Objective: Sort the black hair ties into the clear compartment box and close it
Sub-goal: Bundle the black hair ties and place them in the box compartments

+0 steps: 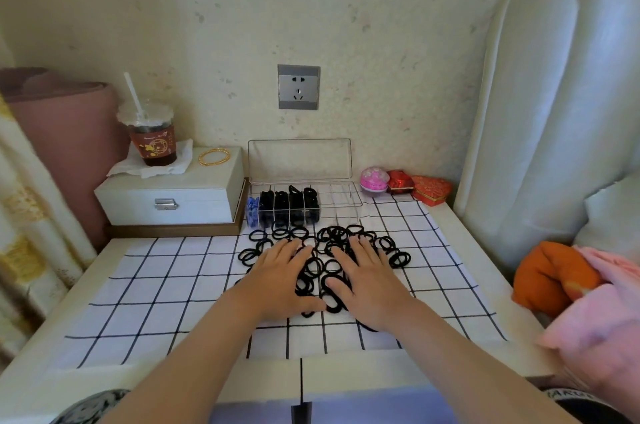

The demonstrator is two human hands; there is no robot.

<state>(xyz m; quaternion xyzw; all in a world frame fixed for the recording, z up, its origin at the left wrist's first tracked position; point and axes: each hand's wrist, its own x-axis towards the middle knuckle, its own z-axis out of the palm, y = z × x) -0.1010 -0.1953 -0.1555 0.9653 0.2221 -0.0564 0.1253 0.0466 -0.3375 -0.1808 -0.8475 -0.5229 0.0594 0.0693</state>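
A heap of black hair ties [330, 240] lies spread on the white checked cloth [166, 288] in the middle of the table. My left hand [282, 279] and my right hand [367, 281] both rest flat on the heap, palms down, fingers apart, holding nothing. Behind the heap stands the clear compartment box [341, 203] with its lid [299, 160] raised upright. Its left compartments hold blue items and black ties; the right compartments look bare.
A white jewellery box [173, 195] at the back left carries a drink cup with straw [150, 136] and gold bangles [214, 156]. A pink round case [374, 179] and red boxes [431, 189] sit back right. Orange and pink cloth [568, 278] lies at the right edge.
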